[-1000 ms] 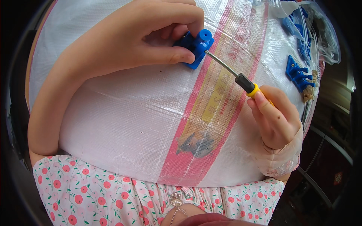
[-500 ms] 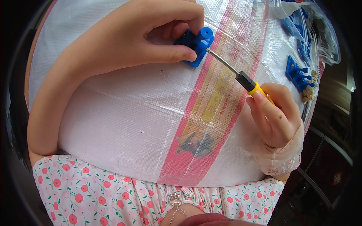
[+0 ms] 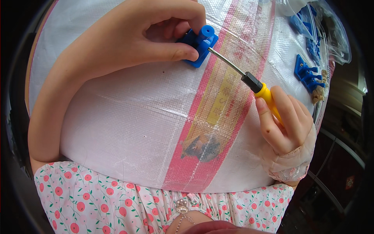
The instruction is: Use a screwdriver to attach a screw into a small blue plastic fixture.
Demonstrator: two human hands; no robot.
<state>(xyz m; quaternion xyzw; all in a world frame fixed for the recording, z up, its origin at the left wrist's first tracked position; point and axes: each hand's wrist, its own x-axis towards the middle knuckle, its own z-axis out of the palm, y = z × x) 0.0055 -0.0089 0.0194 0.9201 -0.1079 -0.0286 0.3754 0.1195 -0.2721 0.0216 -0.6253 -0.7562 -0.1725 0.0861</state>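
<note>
Between the thumb and fingers of my left hand (image 3: pixel 156 39) is a blue plastic part (image 3: pixel 202 45) with a flat base and a round, hollow peg on top. It rests low on the woven sheet, partly covered by my fingers. My right hand (image 3: pixel 286 121) grips a screwdriver (image 3: pixel 255 84) by its yellow handle, below a black collar. The metal shaft slants up and left, and its tip meets the near right side of the blue part. Whether the tip sits in a screw there is too small to tell.
A white woven plastic sheet (image 3: pixel 117 124) with a pink and yellow printed band covers the table. At the right edge lies another blue part with pegs (image 3: pixel 307 74), by a small tan lump (image 3: pixel 320 93). Clear plastic bags (image 3: pixel 337 37) with more blue parts are at the far right.
The blue part and my left hand have shifted slightly left and up. The screwdriver moved with them, and my right-hand fingers have loosened and slid back along the yellow handle.
</note>
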